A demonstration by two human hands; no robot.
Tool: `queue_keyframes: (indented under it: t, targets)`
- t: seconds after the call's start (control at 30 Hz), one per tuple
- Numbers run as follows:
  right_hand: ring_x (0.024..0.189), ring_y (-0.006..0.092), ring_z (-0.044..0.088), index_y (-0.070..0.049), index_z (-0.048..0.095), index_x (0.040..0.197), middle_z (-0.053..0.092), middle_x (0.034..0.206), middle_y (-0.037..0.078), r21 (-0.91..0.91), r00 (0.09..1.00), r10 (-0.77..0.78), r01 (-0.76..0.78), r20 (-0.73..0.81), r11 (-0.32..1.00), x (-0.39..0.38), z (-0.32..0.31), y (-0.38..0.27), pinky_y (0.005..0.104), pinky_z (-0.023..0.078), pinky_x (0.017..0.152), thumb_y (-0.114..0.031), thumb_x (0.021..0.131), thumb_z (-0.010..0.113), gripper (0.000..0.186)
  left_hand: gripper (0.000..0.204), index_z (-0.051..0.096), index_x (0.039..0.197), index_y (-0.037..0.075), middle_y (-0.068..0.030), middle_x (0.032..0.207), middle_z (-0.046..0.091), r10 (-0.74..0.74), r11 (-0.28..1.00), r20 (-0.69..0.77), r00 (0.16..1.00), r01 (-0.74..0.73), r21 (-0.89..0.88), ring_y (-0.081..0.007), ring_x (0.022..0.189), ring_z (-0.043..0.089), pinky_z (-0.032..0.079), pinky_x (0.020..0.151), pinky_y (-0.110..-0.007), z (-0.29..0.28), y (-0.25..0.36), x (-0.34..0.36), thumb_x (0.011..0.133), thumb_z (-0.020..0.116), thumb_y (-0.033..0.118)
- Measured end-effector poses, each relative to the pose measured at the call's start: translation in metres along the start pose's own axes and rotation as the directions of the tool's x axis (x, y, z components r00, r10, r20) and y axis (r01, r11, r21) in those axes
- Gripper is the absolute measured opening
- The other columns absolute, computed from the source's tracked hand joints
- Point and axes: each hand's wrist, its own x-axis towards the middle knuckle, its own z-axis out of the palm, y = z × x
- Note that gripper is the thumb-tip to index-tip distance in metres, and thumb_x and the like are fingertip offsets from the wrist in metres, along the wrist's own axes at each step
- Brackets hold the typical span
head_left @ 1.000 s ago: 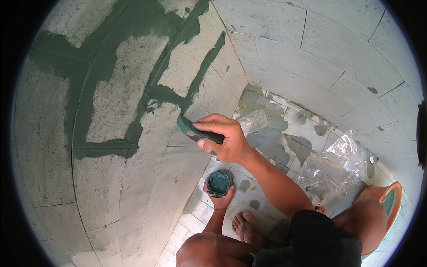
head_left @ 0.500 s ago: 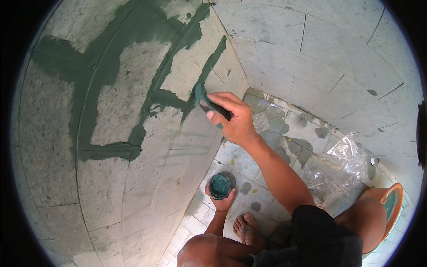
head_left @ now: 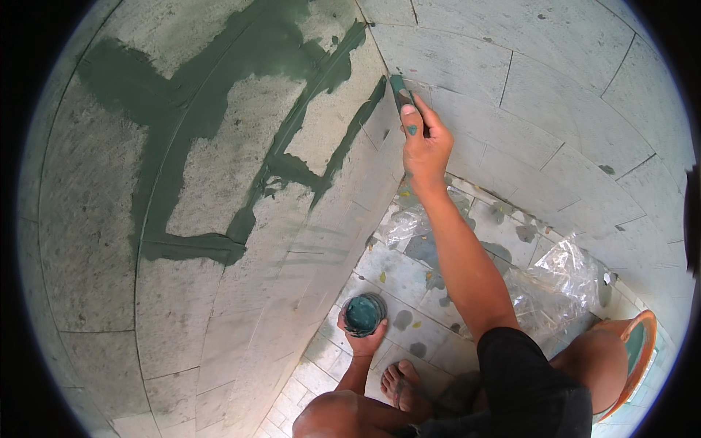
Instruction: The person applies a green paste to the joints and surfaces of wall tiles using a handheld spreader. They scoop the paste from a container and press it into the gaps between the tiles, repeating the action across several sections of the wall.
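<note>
My right hand [head_left: 427,150] grips a small flat spreader, like a putty knife [head_left: 401,90], its end coated in green paste. It is at the corner where the two walls meet, close to the upper end of a green strip. A smear of paste marks my thumb. Lower down, my left hand [head_left: 367,346] is wrapped round a small round tub [head_left: 364,314] with green paste inside. Dark green paste [head_left: 155,182] covers several joints between the slabs of the left stone wall [head_left: 87,270] in broad bands.
A pale tiled wall [head_left: 577,109] rises on the right. On the wet-spotted tile floor [head_left: 394,266] lies crumpled clear plastic [head_left: 566,277] with a few small leaves nearby. An orange bucket [head_left: 642,347] stands beside my knee at the right. My sandalled foot [head_left: 404,387] is below the tub.
My right hand with the putty knife has moved up and right, off the green strip to the wall corner. The left hand still holds the tub in nearly the same place.
</note>
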Motion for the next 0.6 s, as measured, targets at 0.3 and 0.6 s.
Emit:
queue_keyframes:
  t: [0.3, 0.6]
  targets:
    - [0.076, 0.0089, 0.054, 0.004, 0.065, 0.115, 0.064, 0.094, 0.006, -0.133, 0.986, -0.137, 0.149, 0.097, 0.98, 0.012, -0.002, 0.011, 0.0208, 0.044, 0.067, -0.023, 0.088, 0.068, 0.039, 0.105, 0.026, 0.135, -0.002, -0.0173, 0.129, 0.038, -0.052, 0.995, 0.016, 0.999, 0.053, -0.08, -0.0322, 0.124, 0.039, 0.028, 0.107, -0.045, -0.001, 0.007, 0.001, 0.057, 0.086, 0.036]
    - [0.086, 0.0149, 0.057, 0.005, 0.065, 0.115, 0.062, 0.102, 0.011, -0.146, 0.971, -0.166, 0.192, 0.17, 0.971, 0.015, -0.023, 0.007, 0.0256, 0.046, 0.076, -0.023, 0.087, 0.07, 0.04, 0.103, 0.027, 0.134, -0.002, -0.0173, 0.128, 0.039, -0.005, 0.997, 0.0, 1.0, 0.005, -0.083, -0.0318, 0.123, 0.04, 0.029, 0.107, -0.045, -0.001, 0.008, 0.004, 0.059, 0.085, 0.037]
